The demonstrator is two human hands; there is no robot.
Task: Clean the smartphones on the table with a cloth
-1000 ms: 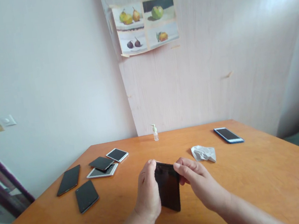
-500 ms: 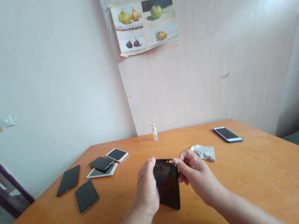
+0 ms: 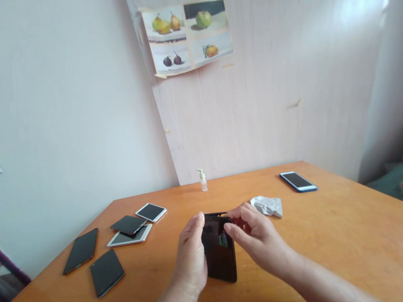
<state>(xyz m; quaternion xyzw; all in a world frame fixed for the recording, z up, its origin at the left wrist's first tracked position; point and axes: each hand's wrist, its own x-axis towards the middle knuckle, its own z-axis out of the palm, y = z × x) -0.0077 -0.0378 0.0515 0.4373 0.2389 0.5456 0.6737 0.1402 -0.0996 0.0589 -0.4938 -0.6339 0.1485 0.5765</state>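
Observation:
A black phone [image 3: 219, 256] stands nearly upright above the table in front of me, glossy side toward me. My left hand [image 3: 189, 252] is closed around its left edge, thumb along the upper corner. At the upper right corner, my right hand [image 3: 256, 233] grips the phone, its thumb on the front and the other fingers behind the top edge. A thin dark edge, looking like a case, shows behind the top of the phone; its back is hidden. Just beyond the right hand lies a crumpled grey-white cloth or paper [image 3: 269, 207].
On the left of the wooden table [image 3: 349, 240] lie several phones and tablets, among them a black one [image 3: 107, 273] and a white one [image 3: 151, 211]. A small pump bottle [image 3: 203, 182] stands at the back. A white phone in a blue case [image 3: 298, 181] lies far right.
My right thumb has moved down from the top corner onto the phone's front, and the gap at the top edge looks narrower. The view has turned slightly right.

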